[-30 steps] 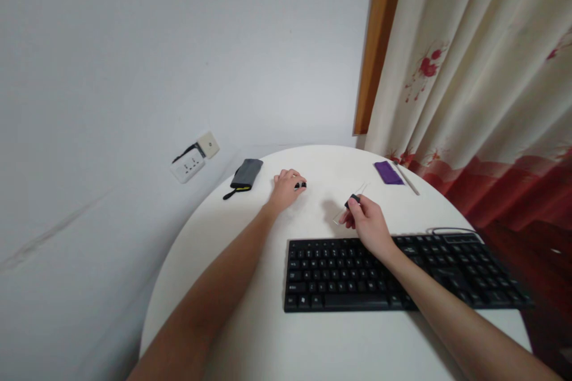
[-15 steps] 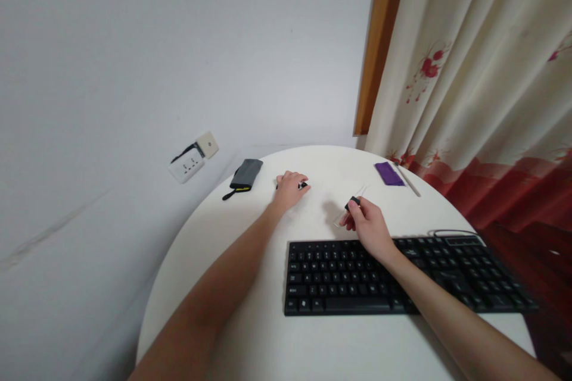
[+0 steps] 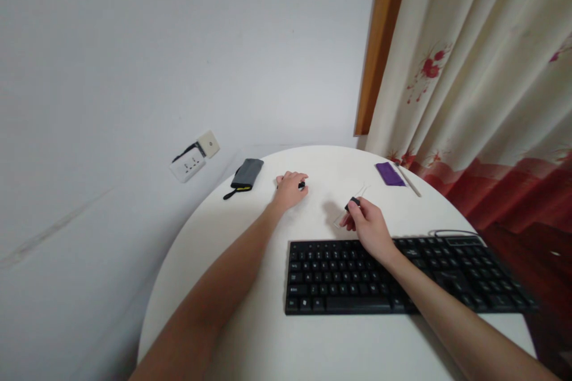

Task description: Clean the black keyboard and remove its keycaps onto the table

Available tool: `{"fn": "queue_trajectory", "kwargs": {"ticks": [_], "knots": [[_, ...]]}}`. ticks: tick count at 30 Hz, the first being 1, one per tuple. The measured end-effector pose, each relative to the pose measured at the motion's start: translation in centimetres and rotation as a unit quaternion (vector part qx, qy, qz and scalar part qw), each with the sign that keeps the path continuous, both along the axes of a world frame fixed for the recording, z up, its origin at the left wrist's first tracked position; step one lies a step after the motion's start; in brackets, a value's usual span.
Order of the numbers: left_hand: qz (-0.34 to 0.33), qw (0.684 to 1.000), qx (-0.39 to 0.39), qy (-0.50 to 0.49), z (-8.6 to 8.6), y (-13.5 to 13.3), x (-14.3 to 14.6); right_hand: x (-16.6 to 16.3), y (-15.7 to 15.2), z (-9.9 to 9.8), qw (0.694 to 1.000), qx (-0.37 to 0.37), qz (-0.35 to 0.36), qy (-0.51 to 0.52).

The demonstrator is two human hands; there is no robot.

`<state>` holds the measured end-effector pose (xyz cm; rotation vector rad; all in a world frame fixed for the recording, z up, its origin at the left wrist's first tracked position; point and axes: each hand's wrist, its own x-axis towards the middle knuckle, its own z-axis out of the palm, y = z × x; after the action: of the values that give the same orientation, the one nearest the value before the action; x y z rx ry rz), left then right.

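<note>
My left hand (image 3: 290, 189) rests on the far part of the white round table (image 3: 250, 333), its fingers curled around a small black object (image 3: 301, 185). Most of that object is hidden under the hand, so its kind cannot be told. Above the keyboard's back edge, my right hand (image 3: 369, 223) pinches a small tool with a black middle (image 3: 353, 203). Two thin wire prongs stick out of its far end, and a clear part points down toward the table. Under my right wrist lies a black keyboard (image 3: 339, 280), partly covered by the forearm.
A grey pouch (image 3: 248, 174) with a black loop lies at the left rim. On the far right are a purple cloth piece (image 3: 390, 174) and a thin whitish stick (image 3: 409, 180). A wall (image 3: 268, 59) with a socket (image 3: 187, 165) and a curtain (image 3: 447, 83) border the table.
The thumb and fingers of my left hand have drawn slightly closer around the small black object. My right hand keeps its place with the pronged tool.
</note>
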<state>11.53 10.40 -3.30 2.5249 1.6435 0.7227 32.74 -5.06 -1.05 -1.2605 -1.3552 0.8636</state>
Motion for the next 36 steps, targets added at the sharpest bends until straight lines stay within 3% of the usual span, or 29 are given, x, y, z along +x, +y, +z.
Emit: {"fn": "queue_trajectory", "kwargs": {"ticks": [36], "knots": [[0.005,1.0,-0.007,-0.024,0.09,-0.1,-0.44,0.03,0.05,-0.36,1.0,-0.01,0.009,0.016]]}}
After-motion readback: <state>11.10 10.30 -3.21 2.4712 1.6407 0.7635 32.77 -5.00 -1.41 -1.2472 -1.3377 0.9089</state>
